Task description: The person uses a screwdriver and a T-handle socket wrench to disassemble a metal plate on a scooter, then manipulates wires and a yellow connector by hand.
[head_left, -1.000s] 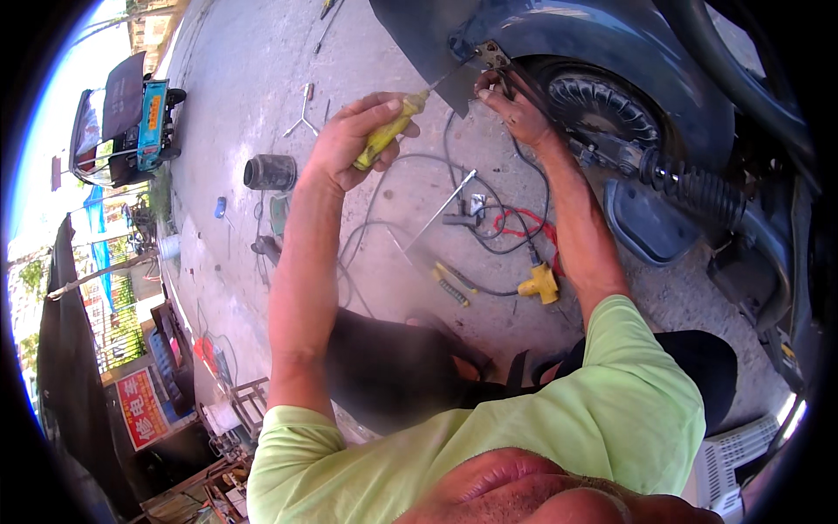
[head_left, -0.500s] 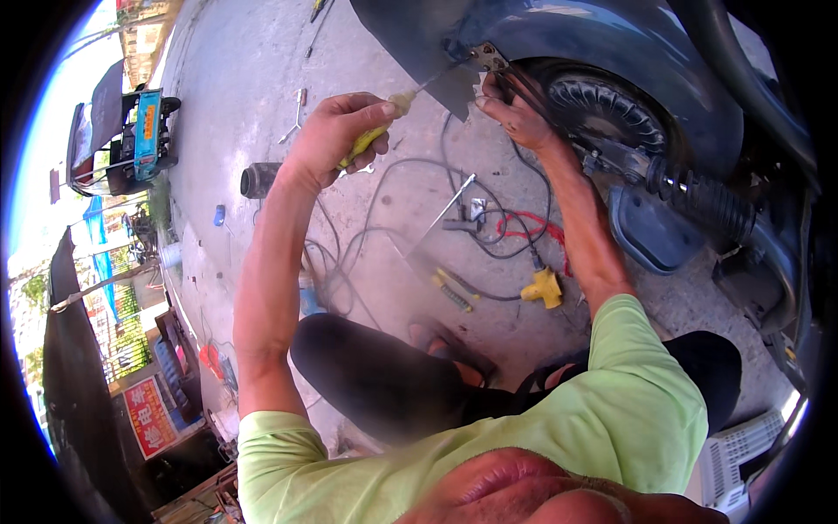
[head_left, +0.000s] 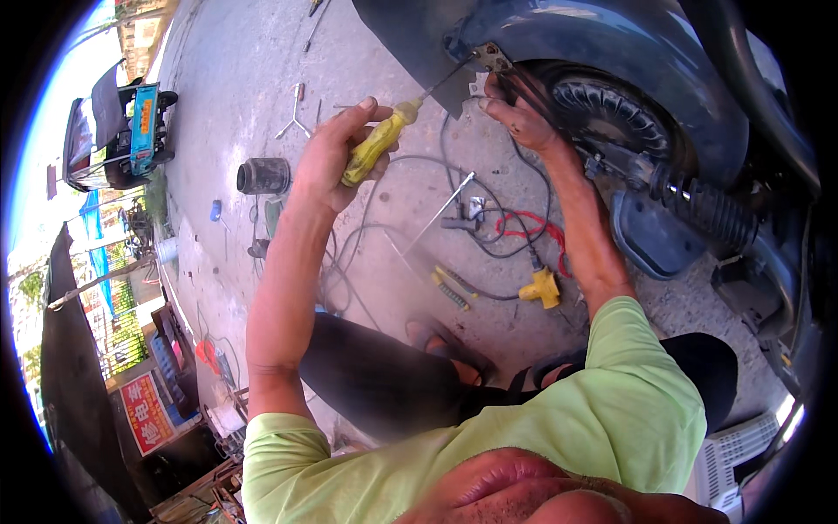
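Concrete ground (head_left: 231, 96), pale, gritty, scuffed. Over it, upper right, a dark blue-grey fender (head_left: 580, 31), smooth and curved, a soft sheen along its bulge. Under its arch a black tyre (head_left: 602, 118), deep blocky tread, rubber dusty. Right of that, a ribbed black damper (head_left: 711, 210), and below it a rounded blue-grey panel (head_left: 655, 236), matt, likely plastic, lying on the ground. Left hand (head_left: 340, 153) wrapped loosely on a screwdriver (head_left: 380, 144): translucent yellow handle, dirt-smeared, slim dark shaft slanting up to the bracket. Right hand (head_left: 524, 118) just under the bracket, fingers curled; cannot tell what they close on. Lower on the ground, a stubby yellow socket block (head_left: 539, 286), a bunched red cord (head_left: 537, 227) and a straight bright metal rod (head_left: 441, 210). Bracket (head_left: 493, 57) at the fender's lower edge: flat metal plate, worn, bolt heads on it. Smallest, a pale notched metal piece (head_left: 477, 87) by the right fingertips, held or not unclear. Step in hand, by my reading: working a fastening at the bracket, tip at or against its left edge. Next move calls for a well-seated tip, firmer left grip, right hand steadying.
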The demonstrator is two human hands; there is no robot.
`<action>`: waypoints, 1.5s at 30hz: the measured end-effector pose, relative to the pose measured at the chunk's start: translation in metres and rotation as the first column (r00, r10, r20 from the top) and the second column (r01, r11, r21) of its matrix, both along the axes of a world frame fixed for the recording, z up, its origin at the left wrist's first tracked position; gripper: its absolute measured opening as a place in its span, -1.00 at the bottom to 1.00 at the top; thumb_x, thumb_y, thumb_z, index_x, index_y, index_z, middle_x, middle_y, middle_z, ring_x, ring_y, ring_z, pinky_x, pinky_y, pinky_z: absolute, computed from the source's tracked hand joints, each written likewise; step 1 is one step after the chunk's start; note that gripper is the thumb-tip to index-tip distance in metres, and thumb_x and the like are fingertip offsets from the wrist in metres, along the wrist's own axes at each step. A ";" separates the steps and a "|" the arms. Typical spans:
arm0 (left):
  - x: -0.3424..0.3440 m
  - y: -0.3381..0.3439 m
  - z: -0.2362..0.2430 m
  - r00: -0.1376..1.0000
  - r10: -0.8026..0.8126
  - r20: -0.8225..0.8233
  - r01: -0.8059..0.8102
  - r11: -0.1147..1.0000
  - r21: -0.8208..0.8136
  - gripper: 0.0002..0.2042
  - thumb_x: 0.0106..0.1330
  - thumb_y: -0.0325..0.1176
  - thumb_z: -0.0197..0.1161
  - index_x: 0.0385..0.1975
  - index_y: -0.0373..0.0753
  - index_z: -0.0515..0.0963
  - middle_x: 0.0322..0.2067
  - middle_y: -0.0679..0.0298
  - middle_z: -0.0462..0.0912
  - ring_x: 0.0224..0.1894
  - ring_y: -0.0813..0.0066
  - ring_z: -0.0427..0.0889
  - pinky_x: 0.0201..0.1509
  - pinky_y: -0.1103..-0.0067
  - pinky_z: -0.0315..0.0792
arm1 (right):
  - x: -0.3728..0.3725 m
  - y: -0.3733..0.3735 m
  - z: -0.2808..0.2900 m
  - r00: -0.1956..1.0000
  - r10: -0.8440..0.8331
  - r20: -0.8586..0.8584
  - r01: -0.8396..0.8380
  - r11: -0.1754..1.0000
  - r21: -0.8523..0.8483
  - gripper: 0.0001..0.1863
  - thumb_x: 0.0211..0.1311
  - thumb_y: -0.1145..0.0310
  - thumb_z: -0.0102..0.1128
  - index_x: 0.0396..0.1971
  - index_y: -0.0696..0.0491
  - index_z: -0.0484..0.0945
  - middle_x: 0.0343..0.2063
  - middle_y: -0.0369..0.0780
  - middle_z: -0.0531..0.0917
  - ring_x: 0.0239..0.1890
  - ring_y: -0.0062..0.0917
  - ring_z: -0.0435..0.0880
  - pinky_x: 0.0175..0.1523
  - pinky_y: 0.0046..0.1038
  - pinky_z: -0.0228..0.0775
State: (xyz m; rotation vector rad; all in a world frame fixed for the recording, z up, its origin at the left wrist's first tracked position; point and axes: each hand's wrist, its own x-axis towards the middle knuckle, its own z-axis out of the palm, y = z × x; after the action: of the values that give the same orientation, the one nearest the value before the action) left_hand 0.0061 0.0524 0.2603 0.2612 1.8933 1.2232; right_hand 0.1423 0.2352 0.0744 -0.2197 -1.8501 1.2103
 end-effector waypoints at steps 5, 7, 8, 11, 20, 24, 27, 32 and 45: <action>-0.014 0.004 0.004 0.946 -0.241 0.215 0.267 0.958 -0.105 -0.59 0.49 -0.09 0.13 0.04 -0.35 0.54 -0.52 0.12 0.60 -0.72 0.57 0.42 -0.71 0.69 0.28 | 0.001 -0.004 0.002 0.999 0.038 0.038 -0.034 0.995 -0.089 -0.76 0.07 0.32 0.28 -0.36 0.12 0.47 -0.43 -0.21 0.44 -0.33 -0.33 0.44 -0.16 -0.29 0.34; -0.001 0.013 0.011 0.964 -0.266 -0.015 0.257 0.942 -0.217 -0.62 0.49 -0.12 0.14 0.03 -0.34 0.55 -0.54 0.14 0.59 -0.71 0.58 0.43 -0.69 0.68 0.30 | 0.002 -0.004 0.002 0.999 0.042 0.028 -0.039 0.994 -0.101 -0.76 0.07 0.32 0.28 -0.36 0.12 0.46 -0.43 -0.21 0.44 -0.34 -0.34 0.44 -0.17 -0.29 0.34; 0.002 0.015 0.013 0.930 -0.345 -0.125 0.298 0.909 -0.291 -0.64 0.47 -0.14 0.16 0.03 -0.32 0.56 -0.52 0.13 0.62 -0.69 0.55 0.49 -0.65 0.65 0.36 | 0.002 -0.004 0.001 0.999 0.030 0.013 -0.029 0.998 -0.057 -0.76 0.07 0.32 0.28 -0.36 0.12 0.46 -0.43 -0.21 0.44 -0.35 -0.34 0.43 -0.17 -0.29 0.34; 0.006 0.017 0.010 0.650 -0.578 -0.494 0.359 0.806 -0.471 -0.67 0.42 -0.18 0.25 0.02 -0.29 0.58 -0.43 0.12 0.70 -0.55 0.41 0.65 -0.49 0.55 0.53 | 0.002 -0.004 0.001 0.998 0.031 0.047 -0.024 0.989 -0.144 -0.77 0.06 0.34 0.27 -0.35 0.12 0.46 -0.43 -0.22 0.45 -0.36 -0.36 0.43 -0.18 -0.30 0.34; 0.004 0.005 0.001 0.585 -0.528 -0.615 0.303 0.846 -0.438 -0.67 0.38 -0.19 0.29 0.03 -0.25 0.61 -0.33 0.18 0.74 -0.50 0.40 0.68 -0.38 0.52 0.58 | -0.001 -0.002 -0.008 0.997 0.062 -0.040 -0.065 0.995 -0.073 -0.77 0.06 0.36 0.27 -0.33 0.13 0.48 -0.41 -0.25 0.46 -0.32 -0.46 0.43 -0.16 -0.33 0.33; -0.015 -0.010 -0.001 0.981 -0.112 0.160 0.095 0.989 0.110 -0.60 0.40 -0.15 0.22 0.11 -0.26 0.55 -0.34 0.05 0.64 -0.60 0.58 0.53 -0.56 0.72 0.40 | 0.002 -0.005 0.002 0.994 0.110 -0.003 -0.108 0.966 -0.237 -0.77 0.05 0.35 0.27 -0.34 0.13 0.48 -0.41 -0.25 0.45 -0.32 -0.45 0.42 -0.16 -0.31 0.32; -0.011 -0.006 0.003 0.948 -0.161 0.274 0.151 0.987 0.056 -0.63 0.40 -0.25 0.24 0.13 -0.28 0.52 -0.41 0.09 0.62 -0.65 0.65 0.47 -0.64 0.76 0.31 | 0.004 -0.007 0.007 0.993 0.119 -0.019 -0.119 0.954 -0.274 -0.77 0.03 0.35 0.28 -0.35 0.13 0.47 -0.41 -0.25 0.44 -0.32 -0.45 0.42 -0.17 -0.33 0.31; 0.004 0.013 0.017 0.922 -0.342 -0.181 0.295 0.924 -0.243 -0.65 0.37 -0.35 0.29 0.12 -0.29 0.54 -0.54 0.27 0.59 -0.68 0.72 0.38 -0.66 0.74 0.19 | 0.004 -0.006 0.006 0.997 0.071 0.014 -0.066 0.976 -0.207 -0.77 0.01 0.36 0.28 -0.36 0.12 0.47 -0.44 -0.27 0.42 -0.34 -0.46 0.42 -0.21 -0.36 0.30; -0.008 0.008 0.003 0.917 -0.363 -0.166 0.318 0.915 -0.249 -0.66 0.39 -0.34 0.28 0.13 -0.26 0.54 -0.44 0.19 0.65 -0.59 0.59 0.55 -0.56 0.72 0.42 | 0.006 -0.006 0.002 0.983 0.145 0.110 -0.105 0.946 -0.307 -0.78 0.01 0.38 0.25 -0.34 0.08 0.45 -0.47 -0.34 0.39 -0.37 -0.56 0.37 -0.20 -0.38 0.31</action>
State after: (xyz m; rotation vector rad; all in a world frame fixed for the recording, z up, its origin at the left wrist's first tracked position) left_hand -0.0015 0.0601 0.2629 0.5967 2.0350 0.7686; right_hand 0.1482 0.2291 0.0764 -0.3615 -1.8061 1.6008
